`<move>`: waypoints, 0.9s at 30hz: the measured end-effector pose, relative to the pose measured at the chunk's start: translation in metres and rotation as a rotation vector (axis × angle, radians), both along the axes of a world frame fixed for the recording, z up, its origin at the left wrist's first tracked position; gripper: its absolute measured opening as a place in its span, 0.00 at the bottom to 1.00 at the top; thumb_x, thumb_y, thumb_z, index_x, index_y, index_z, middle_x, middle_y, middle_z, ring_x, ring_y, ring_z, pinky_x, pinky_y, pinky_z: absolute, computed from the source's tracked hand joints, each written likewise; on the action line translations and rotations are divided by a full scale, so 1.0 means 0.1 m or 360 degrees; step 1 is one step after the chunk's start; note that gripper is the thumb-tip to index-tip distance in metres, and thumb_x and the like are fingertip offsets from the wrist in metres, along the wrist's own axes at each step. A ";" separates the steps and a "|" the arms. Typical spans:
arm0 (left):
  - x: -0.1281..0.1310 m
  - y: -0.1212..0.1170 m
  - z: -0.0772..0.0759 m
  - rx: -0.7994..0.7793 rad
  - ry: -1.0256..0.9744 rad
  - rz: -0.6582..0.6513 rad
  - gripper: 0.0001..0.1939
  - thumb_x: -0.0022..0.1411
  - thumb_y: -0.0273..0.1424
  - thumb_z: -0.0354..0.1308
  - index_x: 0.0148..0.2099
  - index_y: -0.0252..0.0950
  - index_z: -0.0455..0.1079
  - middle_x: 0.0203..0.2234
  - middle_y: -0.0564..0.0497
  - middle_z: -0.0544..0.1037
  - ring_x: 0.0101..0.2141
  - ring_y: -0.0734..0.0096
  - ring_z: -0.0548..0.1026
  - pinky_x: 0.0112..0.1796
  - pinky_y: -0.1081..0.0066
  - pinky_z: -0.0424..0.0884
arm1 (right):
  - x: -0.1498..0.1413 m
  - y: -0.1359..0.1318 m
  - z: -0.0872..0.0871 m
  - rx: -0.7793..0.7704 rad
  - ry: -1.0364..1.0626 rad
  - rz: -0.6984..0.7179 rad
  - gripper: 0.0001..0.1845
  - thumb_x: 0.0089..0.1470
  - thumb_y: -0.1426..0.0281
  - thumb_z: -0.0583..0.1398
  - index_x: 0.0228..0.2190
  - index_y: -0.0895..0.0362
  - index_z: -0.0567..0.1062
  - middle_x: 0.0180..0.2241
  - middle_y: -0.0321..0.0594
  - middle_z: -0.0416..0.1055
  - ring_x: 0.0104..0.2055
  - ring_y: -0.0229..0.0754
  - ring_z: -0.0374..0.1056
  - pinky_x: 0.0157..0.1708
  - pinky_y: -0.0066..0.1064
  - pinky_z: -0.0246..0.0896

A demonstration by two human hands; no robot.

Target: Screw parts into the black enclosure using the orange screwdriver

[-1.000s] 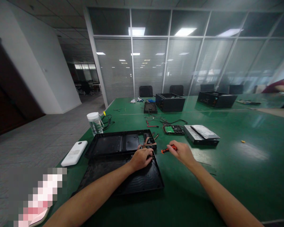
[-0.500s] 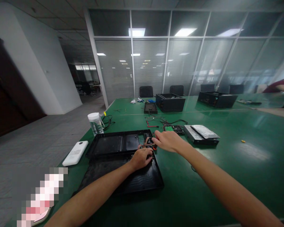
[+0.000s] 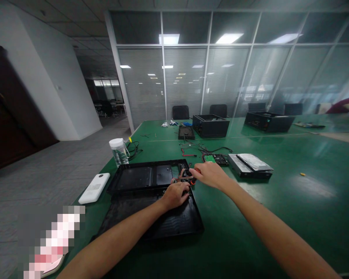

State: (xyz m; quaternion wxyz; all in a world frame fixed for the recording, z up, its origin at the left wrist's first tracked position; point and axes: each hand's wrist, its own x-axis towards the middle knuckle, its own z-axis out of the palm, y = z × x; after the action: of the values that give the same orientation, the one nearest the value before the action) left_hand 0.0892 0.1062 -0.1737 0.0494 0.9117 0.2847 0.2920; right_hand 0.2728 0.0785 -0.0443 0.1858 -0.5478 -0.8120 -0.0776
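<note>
A black plastic case lies opened out on the table, its two shallow halves side by side, the near half toward me. My left hand rests over the near half's right part, fingers curled down at the edge where the halves meet. My right hand is closed around a screwdriver with a red and black handle, at the far half's right end. Its tip is hidden. Multicoloured ribbon wires bunch between the two hands, beside small dark parts in the case.
A water bottle, a white power bank and a blurred-out pinkish item stand or lie on the left. Beyond my right hand are a green circuit board, loose cables and a metal drive box. Black computer cases stand farther back; a person sits far right.
The view has shifted slightly, so everything appears a little to the right. My right hand has turned a little, and more of the red handle shows. My left hand stays in place on the case.
</note>
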 end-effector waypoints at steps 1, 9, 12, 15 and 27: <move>0.00 0.00 0.00 0.0002 -0.0002 0.0010 0.14 0.56 0.27 0.53 0.47 0.36 0.62 0.37 0.49 0.75 0.40 0.66 0.72 0.43 0.67 0.66 | 0.09 0.04 -0.10 -0.0009 0.0180 0.0039 0.24 0.55 0.54 0.47 0.20 0.56 0.69 0.20 0.40 0.68 0.25 0.41 0.65 0.25 0.29 0.50; -0.04 -0.02 0.02 0.0086 0.0028 -0.0005 0.08 0.60 0.30 0.51 0.42 0.37 0.67 0.33 0.49 0.74 0.37 0.69 0.72 0.38 0.71 0.66 | 0.94 0.36 -1.10 -0.0506 0.2584 -0.0039 0.17 0.51 0.53 0.49 0.24 0.53 0.61 0.12 0.24 0.46 0.11 0.31 0.41 0.11 0.24 0.40; -0.06 -0.01 0.02 0.0132 0.0090 -0.0020 0.07 0.59 0.32 0.52 0.39 0.39 0.70 0.32 0.49 0.72 0.36 0.70 0.72 0.36 0.72 0.65 | 1.01 0.41 -1.19 -0.0456 0.2900 -0.0061 0.16 0.49 0.54 0.52 0.25 0.53 0.60 0.14 0.25 0.50 0.12 0.30 0.45 0.11 0.23 0.44; -0.06 0.00 0.02 0.0119 0.0135 -0.0038 0.08 0.56 0.34 0.55 0.38 0.41 0.72 0.32 0.50 0.72 0.34 0.70 0.72 0.35 0.72 0.64 | 0.93 0.40 -1.19 -0.0472 0.2875 -0.0020 0.16 0.50 0.53 0.53 0.26 0.54 0.61 0.14 0.26 0.51 0.12 0.31 0.47 0.11 0.23 0.45; -0.08 -0.15 0.16 0.0156 0.0124 -0.0132 0.22 0.58 0.37 0.51 0.54 0.35 0.59 0.39 0.46 0.73 0.42 0.63 0.70 0.39 0.67 0.65 | 0.59 0.13 -0.78 -0.0570 0.2793 0.0375 0.15 0.49 0.58 0.59 0.36 0.54 0.67 0.31 0.37 0.68 0.28 0.34 0.65 0.28 0.29 0.65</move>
State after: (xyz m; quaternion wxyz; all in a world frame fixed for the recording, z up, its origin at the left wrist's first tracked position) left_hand 0.0808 0.0914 -0.1581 0.0056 0.9348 0.2337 0.2675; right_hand 0.3314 0.0912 -0.1223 0.6571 -0.3440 -0.4293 0.5153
